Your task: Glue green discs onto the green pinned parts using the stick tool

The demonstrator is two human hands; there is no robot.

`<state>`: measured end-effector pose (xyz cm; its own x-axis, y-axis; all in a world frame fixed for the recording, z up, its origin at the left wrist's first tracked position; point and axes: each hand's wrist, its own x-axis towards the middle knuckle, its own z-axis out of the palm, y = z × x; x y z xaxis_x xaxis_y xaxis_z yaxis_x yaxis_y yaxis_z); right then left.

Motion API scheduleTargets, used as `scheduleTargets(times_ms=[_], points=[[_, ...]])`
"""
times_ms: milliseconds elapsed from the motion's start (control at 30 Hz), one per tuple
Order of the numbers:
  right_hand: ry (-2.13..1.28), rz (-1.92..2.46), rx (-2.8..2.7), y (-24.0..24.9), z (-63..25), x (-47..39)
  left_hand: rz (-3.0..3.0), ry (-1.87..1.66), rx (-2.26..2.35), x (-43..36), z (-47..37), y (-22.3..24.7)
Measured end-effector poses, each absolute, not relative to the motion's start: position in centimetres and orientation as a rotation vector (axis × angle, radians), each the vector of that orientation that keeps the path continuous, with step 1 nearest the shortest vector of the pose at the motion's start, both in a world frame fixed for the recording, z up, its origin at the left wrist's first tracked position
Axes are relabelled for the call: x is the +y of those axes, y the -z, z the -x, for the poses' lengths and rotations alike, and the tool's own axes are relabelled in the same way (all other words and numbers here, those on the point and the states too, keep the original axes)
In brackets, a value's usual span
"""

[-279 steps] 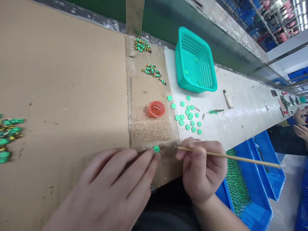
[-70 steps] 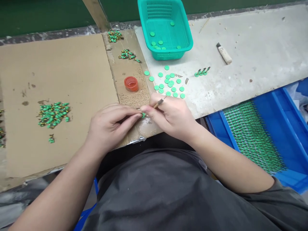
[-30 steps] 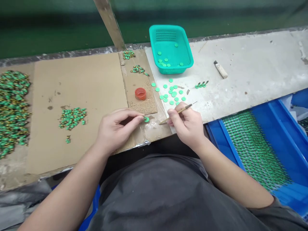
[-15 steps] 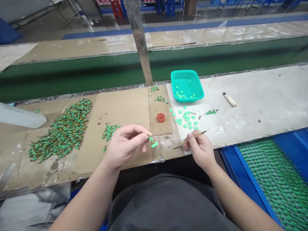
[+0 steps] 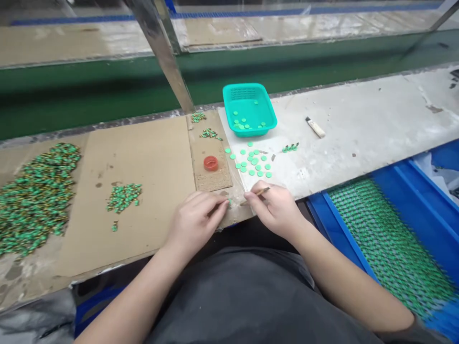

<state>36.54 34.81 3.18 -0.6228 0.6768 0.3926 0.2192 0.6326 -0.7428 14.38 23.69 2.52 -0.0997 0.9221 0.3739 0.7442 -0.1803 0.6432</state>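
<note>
My left hand (image 5: 195, 220) is closed in a pinch at the bench's near edge. A speck of a small green figurine (image 5: 230, 202) shows at its fingertips; the fingers hide most of it. My right hand (image 5: 274, 210) is wrapped round a thin paintbrush (image 5: 263, 191), whose lower end points left toward the pinched piece. Just beyond the hands lie several loose green discs (image 5: 254, 161) and a red cap (image 5: 210, 163) on a brown board (image 5: 215, 184). Left of my left hand is a small heap of green and gold figurines (image 5: 124, 197).
A teal basket (image 5: 250, 132) with some discs stands at the back. A larger figurine heap (image 5: 39, 196) covers the left. Several figurines on discs (image 5: 290, 147) and a white-handled tool (image 5: 315, 128) lie right. Blue trays (image 5: 351, 243) of green pieces sit lower right.
The view has swung right, so the bench things appear further left. My hands have come closer together, and the figurine with its green disc is now mostly hidden by my fingers.
</note>
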Motion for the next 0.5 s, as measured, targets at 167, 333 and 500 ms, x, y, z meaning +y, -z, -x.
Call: scheduleTargets(times_ms=[167,333,500], points=[[-1.0,0.749,-2.331,-3.4,-36.5,34.8,-1.96,-1.035,1.893,23.4,-14.0,-2.3],[-1.225,0.781,-2.177,-2.6,-36.4,34.6,-2.145,-0.859,1.879,23.9,-13.3,-1.8],[-1.15,0.67,-2.2,-1.9,-35.3,34.3,-2.086,-0.902,1.898,24.0,-13.6,-1.1]])
